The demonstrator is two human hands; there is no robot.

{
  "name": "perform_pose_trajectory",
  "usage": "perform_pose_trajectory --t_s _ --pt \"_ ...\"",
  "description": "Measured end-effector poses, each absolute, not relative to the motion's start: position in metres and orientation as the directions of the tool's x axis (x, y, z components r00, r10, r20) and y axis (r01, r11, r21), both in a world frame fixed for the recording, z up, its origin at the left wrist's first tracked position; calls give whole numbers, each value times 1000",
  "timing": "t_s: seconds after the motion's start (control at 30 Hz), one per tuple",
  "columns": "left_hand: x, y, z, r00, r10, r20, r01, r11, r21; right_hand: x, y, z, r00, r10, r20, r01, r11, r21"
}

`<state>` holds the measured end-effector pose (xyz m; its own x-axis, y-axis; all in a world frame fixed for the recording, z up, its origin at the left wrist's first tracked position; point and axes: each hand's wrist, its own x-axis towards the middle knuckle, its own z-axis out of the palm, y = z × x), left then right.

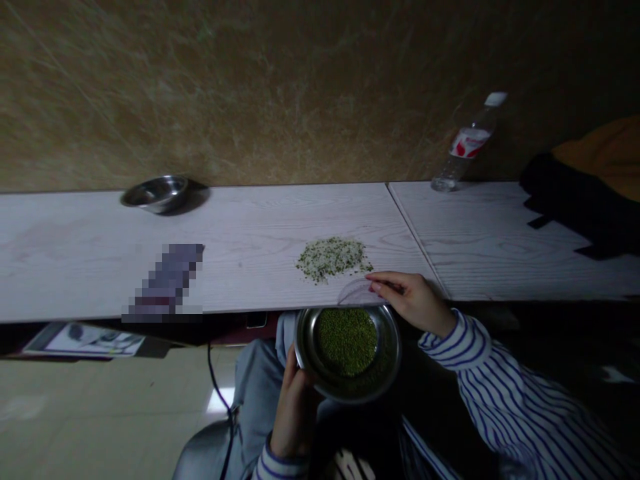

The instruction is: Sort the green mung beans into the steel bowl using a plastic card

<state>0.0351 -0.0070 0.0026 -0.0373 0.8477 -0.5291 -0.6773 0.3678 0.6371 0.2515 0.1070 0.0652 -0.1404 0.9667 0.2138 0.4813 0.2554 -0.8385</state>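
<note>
My left hand (pixel 294 408) grips the left side of a steel bowl (pixel 387 373), held just below the table's front edge. Small green beans (pixel 347 343), like mung beans, cover the bowl's bottom. Between the thumb and fingers of my right hand (pixel 416 301) is a thin, clear, curved plastic piece (pixel 355 292), perhaps a lid or shallow dish. It rests at or just above the table edge, over the bowl's far rim. Right behind it, a loose pile of white grains mixed with green beans (pixel 331 257) lies spread on the table.
A second steel bowl (pixel 157 193) stands by the wall at the left. Nearer lies a pixelated flat object (pixel 167 280). To the right are an upright plastic bottle (pixel 463 143) and a dark and orange bag or cloth (pixel 590 180). A black cable (pixel 215 377) hangs below the table.
</note>
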Motion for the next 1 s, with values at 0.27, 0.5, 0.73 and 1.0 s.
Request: perform_pose_trajectory --t_s 0.27,0.5,0.73,1.0 --pt "25 -11 -9 -116 793 -598 -688 370 624 271 97 71 -15 975 223 413 209 -886" --pt "28 -20 -12 -96 777 -622 -629 436 643 295 96 72 131 972 197 371 136 -919" --pt "21 -16 -12 -121 782 -611 -531 469 706 317 100 71 223 950 218 382 120 -916" --pt "32 -7 -12 -97 791 -604 -511 481 712 333 114 70 86 981 172 424 121 -898"
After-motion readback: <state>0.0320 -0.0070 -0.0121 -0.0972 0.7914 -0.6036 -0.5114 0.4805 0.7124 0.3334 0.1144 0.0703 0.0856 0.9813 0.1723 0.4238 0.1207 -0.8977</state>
